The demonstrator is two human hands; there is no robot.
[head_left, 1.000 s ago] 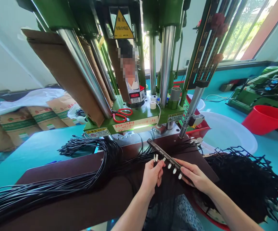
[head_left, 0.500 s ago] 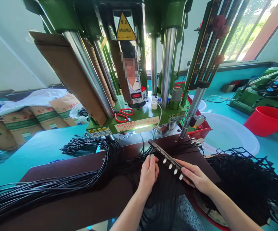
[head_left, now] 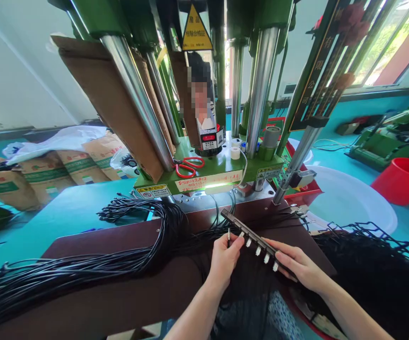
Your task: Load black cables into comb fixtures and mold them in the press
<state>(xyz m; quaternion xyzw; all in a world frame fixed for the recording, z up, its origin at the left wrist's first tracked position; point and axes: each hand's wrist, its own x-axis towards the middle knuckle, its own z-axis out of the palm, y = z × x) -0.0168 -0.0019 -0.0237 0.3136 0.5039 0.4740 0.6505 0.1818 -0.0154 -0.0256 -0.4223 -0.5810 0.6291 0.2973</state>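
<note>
Both hands are in view above the near edge of the brown worktop (head_left: 94, 293), in front of the green press (head_left: 218, 163). The right hand (head_left: 298, 264) grips the near right end of a dark slotted bar (head_left: 247, 230), which slants from far left to near right. Pale connectors (head_left: 258, 250) project from the bar's near side in a row. The left hand (head_left: 225, 259) is closed to a narrow pinch on a slim connector end (head_left: 229, 233), upright just left of the bar; its thumb lies by the leftmost projecting piece, contact not certain. Black cables (head_left: 148, 250) lie bundled at left. In my judgement, sound practice here is to keep the bar rigid in the right hand, grip each connector close to its body, align it squarely before applying pressure, and let its lead hang slack. Pulling on neighbouring leads risks disturbing the row. Slot detail is too small to verify.
</note>
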